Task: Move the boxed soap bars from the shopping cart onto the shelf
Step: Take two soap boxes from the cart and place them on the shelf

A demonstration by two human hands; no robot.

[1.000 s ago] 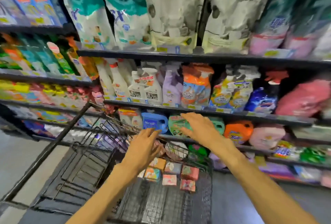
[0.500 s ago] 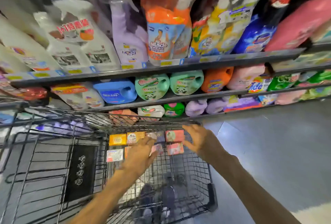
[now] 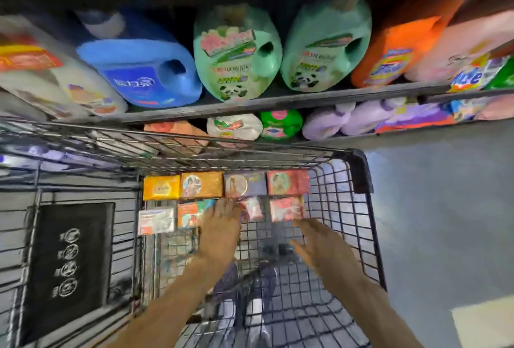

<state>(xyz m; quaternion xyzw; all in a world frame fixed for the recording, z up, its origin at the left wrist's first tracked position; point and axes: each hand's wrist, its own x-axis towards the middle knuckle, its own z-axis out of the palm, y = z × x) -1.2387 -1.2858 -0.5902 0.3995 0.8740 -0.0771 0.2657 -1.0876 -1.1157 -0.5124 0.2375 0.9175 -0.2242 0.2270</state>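
Reaching down into the shopping cart (image 3: 358,225), both bare forearms come in from the bottom edge. Left hand (image 3: 221,232) lies palm-down over the near row of boxed soap bars, fingers fairly straight, fingertips on or just over a blurred pink-white box (image 3: 251,208); whether it actually grips anything — cannot tell, too much motion blur. Right hand (image 3: 324,247) is spread, fingers loose and extended, empty, fingertips just short of the red soap box (image 3: 286,208) in the near row, not clearly touching.

Soap boxes sit on the wire cart floor against the far end, two rows. Near row, left to right: white-red box (image 3: 156,221), orange-teal box (image 3: 192,212), the pink-white one partly under the left hand, then the red one. Far row: yellow box (image 3: 161,187), gold box with round portrait (image 3: 201,184), purple box with round portrait (image 3: 244,184), red box with round portrait (image 3: 288,182). Rows touch or nearly touch.

Folded black child-seat flap (image 3: 68,267) with white icons at cart left. Feet blurry through the mesh.

Beyond the cart: lower shelf with pouches, a green refill pack (image 3: 281,125), lilac bottles (image 3: 345,119). Next shelf up: blue detergent jug (image 3: 139,69), two mint-green jugs (image 3: 236,52), orange jug (image 3: 395,49). Grey floor (image 3: 445,208) at right.
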